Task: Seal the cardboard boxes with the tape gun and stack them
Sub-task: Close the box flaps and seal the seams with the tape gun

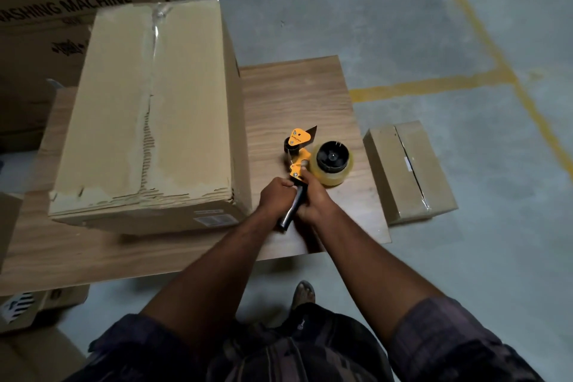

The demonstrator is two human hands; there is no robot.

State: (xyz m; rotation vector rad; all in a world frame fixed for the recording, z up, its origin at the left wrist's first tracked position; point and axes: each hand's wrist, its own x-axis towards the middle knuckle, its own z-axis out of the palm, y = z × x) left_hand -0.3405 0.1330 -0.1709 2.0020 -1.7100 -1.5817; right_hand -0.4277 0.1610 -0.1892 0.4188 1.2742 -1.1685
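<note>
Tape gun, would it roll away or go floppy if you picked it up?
Probably stiff: the tape gun has a hard orange frame and a solid black handle. It likely won't roll far, because the frame sticks out beside the round tape roll. The dark blade on top looks sharp, so touch it carefully.

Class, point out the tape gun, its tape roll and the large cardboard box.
tape gun (299, 137), head view, orange plate
tape roll (335, 179), head view, outer wound tape
large cardboard box (114, 108), head view, left top flap

Tape gun handle (293, 208) partly under hands (313, 200)
</note>
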